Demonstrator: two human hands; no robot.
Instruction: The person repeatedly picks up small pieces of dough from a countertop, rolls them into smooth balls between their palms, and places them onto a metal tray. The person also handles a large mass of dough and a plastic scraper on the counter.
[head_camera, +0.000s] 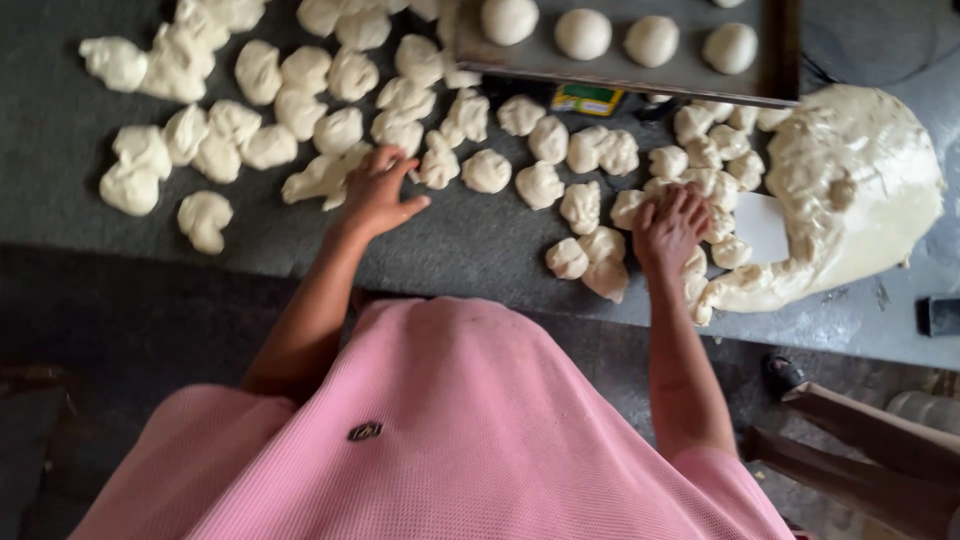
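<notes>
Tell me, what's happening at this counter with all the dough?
A person in a pink shirt works at a dark counter strewn with rough dough pieces. The left hand rests on one piece; the right hand presses another beside a big dough mass. Smooth dough balls sit on a metal tray behind.

Two hands over the counter (60, 150): left hand (378, 195) and right hand (670, 228), each on a torn dough piece. One metal tray (620, 72) at the far edge carries four full round dough balls (583, 34), with part of a fifth cut off at the top edge. One large dough mass (860, 190) at right, one white scraper (762, 226) beside it; loose dough pieces (487, 171) number roughly fifty, exact count unclear where they clump.
</notes>
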